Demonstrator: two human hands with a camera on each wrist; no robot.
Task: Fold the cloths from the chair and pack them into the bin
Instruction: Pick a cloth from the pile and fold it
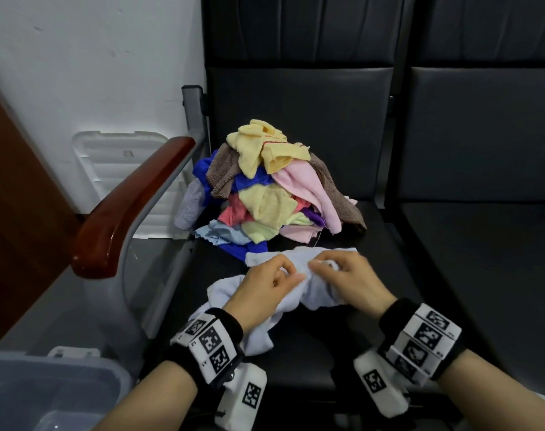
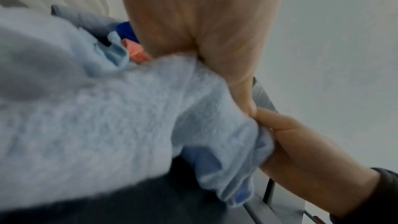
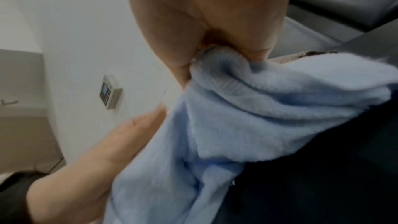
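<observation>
A crumpled light blue cloth (image 1: 314,290) lies on the front of the black chair seat (image 1: 389,250). My left hand (image 1: 274,281) and my right hand (image 1: 333,272) grip it side by side near its middle, fingers curled into the fabric. The left wrist view shows the light blue cloth (image 2: 129,108) bunched under my left hand (image 2: 215,48). In the right wrist view my right hand (image 3: 215,31) pinches a fold of the light blue cloth (image 3: 269,100). Behind it sits a pile of mixed cloths (image 1: 271,188). The clear bin (image 1: 47,390) stands at the lower left.
A wooden armrest (image 1: 134,200) on a grey metal frame borders the seat's left side. A white bin lid (image 1: 122,172) leans on the wall behind it. A second black seat (image 1: 482,244) lies to the right. A brown panel (image 1: 16,213) is at far left.
</observation>
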